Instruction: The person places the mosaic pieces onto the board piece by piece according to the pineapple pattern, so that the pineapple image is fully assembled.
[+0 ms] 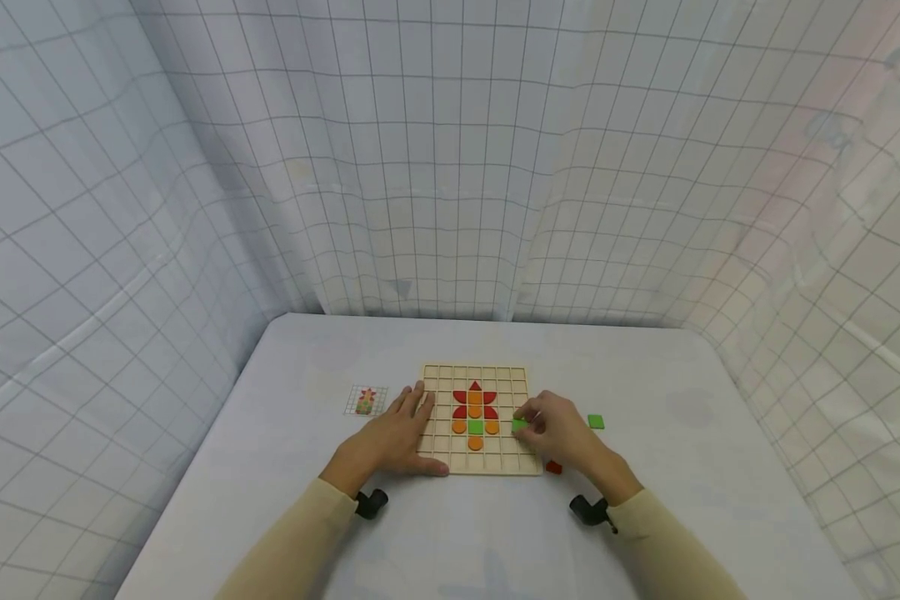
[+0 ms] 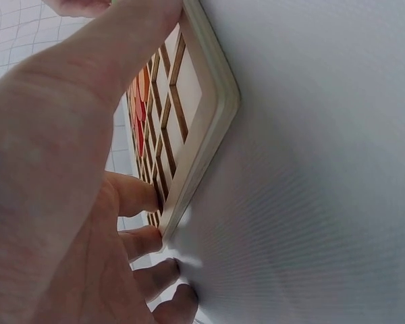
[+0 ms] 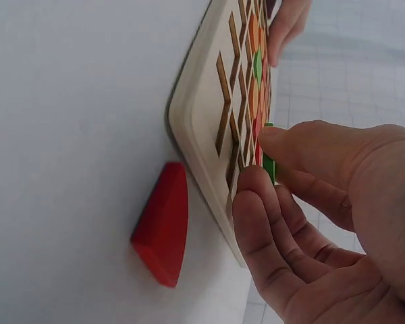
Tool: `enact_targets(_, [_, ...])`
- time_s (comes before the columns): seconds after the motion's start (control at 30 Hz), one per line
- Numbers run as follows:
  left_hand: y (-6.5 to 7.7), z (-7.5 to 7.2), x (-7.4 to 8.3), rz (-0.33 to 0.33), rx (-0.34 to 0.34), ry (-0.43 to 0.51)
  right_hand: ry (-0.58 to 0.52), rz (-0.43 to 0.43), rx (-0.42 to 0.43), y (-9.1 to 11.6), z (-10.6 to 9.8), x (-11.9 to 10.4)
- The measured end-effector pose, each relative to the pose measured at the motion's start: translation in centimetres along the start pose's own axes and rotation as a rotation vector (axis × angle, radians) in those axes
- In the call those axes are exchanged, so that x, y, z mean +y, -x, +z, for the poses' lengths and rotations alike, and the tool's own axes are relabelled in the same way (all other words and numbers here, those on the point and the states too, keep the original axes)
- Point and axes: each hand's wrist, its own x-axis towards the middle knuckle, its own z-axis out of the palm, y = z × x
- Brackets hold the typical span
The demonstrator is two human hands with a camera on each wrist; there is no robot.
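Observation:
A wooden grid board (image 1: 512, 457) lies on the white table, with flat coloured pieces set in its cells. My right hand (image 1: 562, 427) pinches a green square tile (image 3: 269, 167) between thumb and fingers, over the board's right side. Spread along the left edge, my left hand (image 1: 397, 435) rests with its fingers straight and its thumb at the near edge. On the board, red petal-like pieces (image 1: 461, 397) and a red triangle (image 1: 475, 386) surround orange pieces. Below them a green square (image 1: 476, 427) sits between two orange discs (image 1: 459, 427), with another orange disc (image 1: 476, 443) nearer me.
Left of the board lies a small pattern card (image 1: 366, 400) showing a coloured figure on a grid. A loose green square (image 1: 596, 422) lies right of my right hand. Close to the board's near right corner is a red piece (image 3: 163, 226). Gridded white curtains (image 1: 450, 167) enclose the table (image 1: 450, 542).

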Motion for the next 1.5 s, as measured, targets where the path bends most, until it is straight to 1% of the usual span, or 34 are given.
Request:
enact_targets(0.2, [-0.1, -0.1, 0.0, 0.002, -0.003, -0.002, -0.006, -0.074, -0.032, 0.5, 0.5, -0.7])
enact_targets(0.43, [-0.2, 0.0, -0.1, 0.003, -0.010, 0.000, -0.016, -0.119, -0.054, 0.7, 1.3, -1.2])
enact_targets(0.7, [-0.2, 0.1, -0.1, -0.003, 0.001, 0.002, -0.009, -0.198, -0.048, 0.7, 1.8, -1.5])
enact_targets(0.87, [-0.3, 0.2, 0.0, -0.008, 0.002, -0.008, 0.005, -0.227, -0.042, 0.7, 2.1, -1.7])
enact_targets(1.0, [-0.3, 0.1, 0.0, -0.013, 0.002, -0.010, 0.013, -0.233, -0.027, 0.6, 2.4, -1.9])
enact_targets(1.23, [-0.3, 0.3, 0.0, -0.020, -0.001, -0.017, 0.026, -0.189, -0.025, 0.5, 2.7, -2.3])
enact_targets(1.5, [-0.2, 0.2, 0.0, -0.015, -0.001, -0.023, 0.019, -0.161, -0.030, 0.2, 3.1, -2.7])
